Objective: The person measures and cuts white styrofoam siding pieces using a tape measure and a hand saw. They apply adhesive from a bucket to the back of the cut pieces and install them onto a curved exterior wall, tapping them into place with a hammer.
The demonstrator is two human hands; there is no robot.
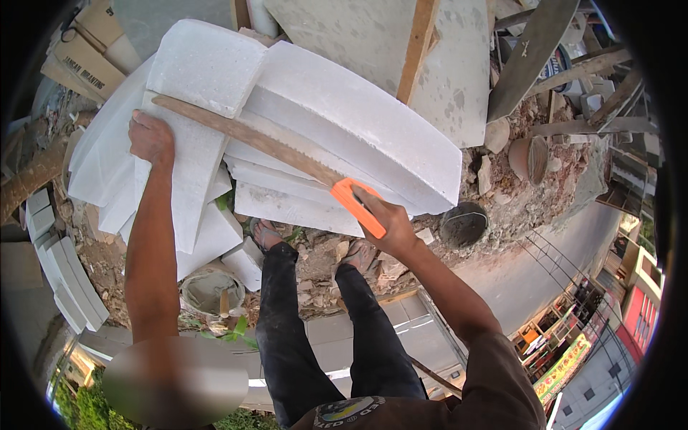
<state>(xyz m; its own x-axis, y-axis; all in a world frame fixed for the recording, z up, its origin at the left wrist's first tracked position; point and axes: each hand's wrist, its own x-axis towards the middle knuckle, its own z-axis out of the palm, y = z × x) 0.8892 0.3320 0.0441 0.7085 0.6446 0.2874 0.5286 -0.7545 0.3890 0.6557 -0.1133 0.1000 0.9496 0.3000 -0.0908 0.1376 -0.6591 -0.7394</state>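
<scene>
My right hand (387, 223) is wrapped round the orange handle (358, 208) of a handsaw. The saw's brown, worn blade (251, 137) runs up and left across a white lightweight block (204, 68), along the line between its far part and its near part. How deep the teeth sit in the block, I cannot tell. My left hand (152, 137) is closed on the left edge of the block's near part (175, 179), close to the blade's tip. More white blocks (358, 118) lie stacked beneath and to the right.
Rubble surrounds my feet. A bucket with grey mix (211, 290) stands near left, a dark bucket (464, 224) at right, and a clay-coloured pot (528, 159) beyond it. Planks (534, 57) lean at the far right. Smaller blocks (68, 272) lie at left. A road (552, 247) runs behind.
</scene>
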